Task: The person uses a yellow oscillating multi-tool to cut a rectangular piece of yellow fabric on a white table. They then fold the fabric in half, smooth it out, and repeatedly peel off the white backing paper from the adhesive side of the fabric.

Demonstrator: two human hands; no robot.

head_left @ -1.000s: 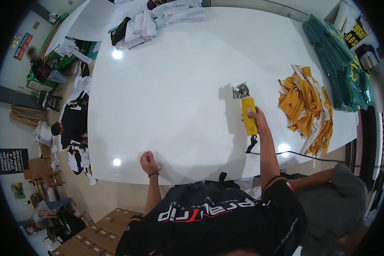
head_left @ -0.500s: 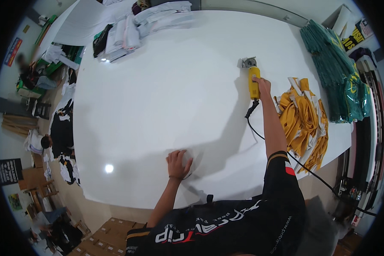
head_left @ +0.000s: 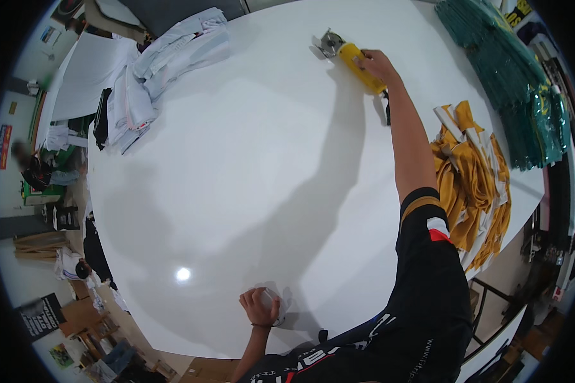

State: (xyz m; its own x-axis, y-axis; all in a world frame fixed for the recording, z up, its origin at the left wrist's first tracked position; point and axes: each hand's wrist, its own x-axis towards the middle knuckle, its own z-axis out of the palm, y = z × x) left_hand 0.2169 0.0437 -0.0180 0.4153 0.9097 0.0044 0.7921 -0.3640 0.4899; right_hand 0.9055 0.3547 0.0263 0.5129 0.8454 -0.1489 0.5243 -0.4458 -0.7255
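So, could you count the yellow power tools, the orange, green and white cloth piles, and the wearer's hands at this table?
Yellow power tool: 1
Orange cloth pile: 1
Green cloth pile: 1
White cloth pile, touching stacks taken together: 1
Hands, left hand and right hand: 2
Total: 6

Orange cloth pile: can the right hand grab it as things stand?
Probably not right now: the right hand is wrapped around the yellow cutter. Otherwise the way looks free, as the orange cloth pile lies on that side.
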